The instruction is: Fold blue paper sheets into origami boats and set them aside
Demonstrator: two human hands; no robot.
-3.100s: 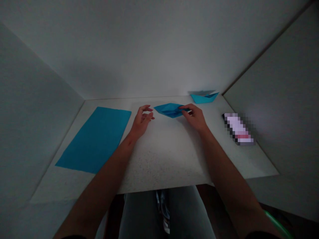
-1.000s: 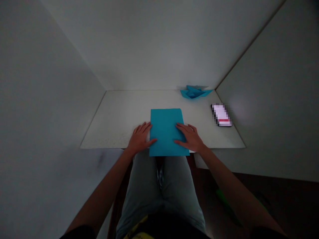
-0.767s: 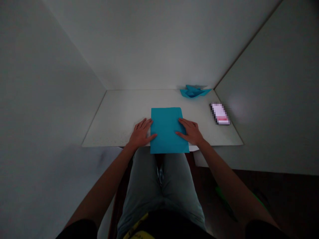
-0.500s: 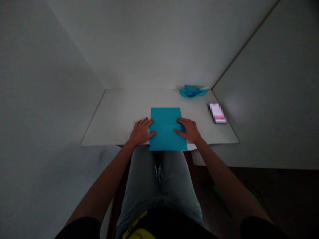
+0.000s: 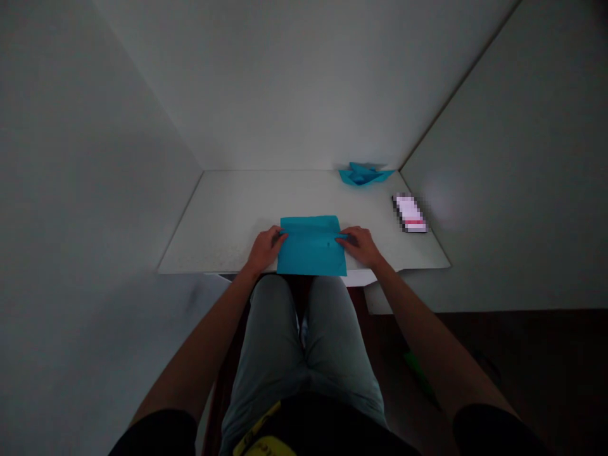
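Blue paper sheet (image 5: 311, 250): lies on the white table (image 5: 223, 215), at the middle of the near edge and directly in front of the person. Its near border reaches the table edge. A faint line crosses the sheet from side to side at the level of the fingertips. The dim light does not show whether this line is a crease or a raised flap.

Left hand (image 5: 265, 248): positioned at the left side edge of the sheet. The fingers are curled and the fingertips close on that edge in a light grasp. The heel of the hand rests on the table beside the sheet.

Right hand (image 5: 363, 246): positioned at the right side edge of the sheet, opposite the left hand. The fingers are curled and grasp that edge in the same way.

Surroundings: folded blue paper shapes (image 5: 363, 175) sit in the far right corner of the table, against the wall and well apart from the sheet. A blurred flat object (image 5: 409, 213) lies near the right wall, between that corner and the near edge. The person's legs in grey trousers (image 5: 304, 342) show below the table
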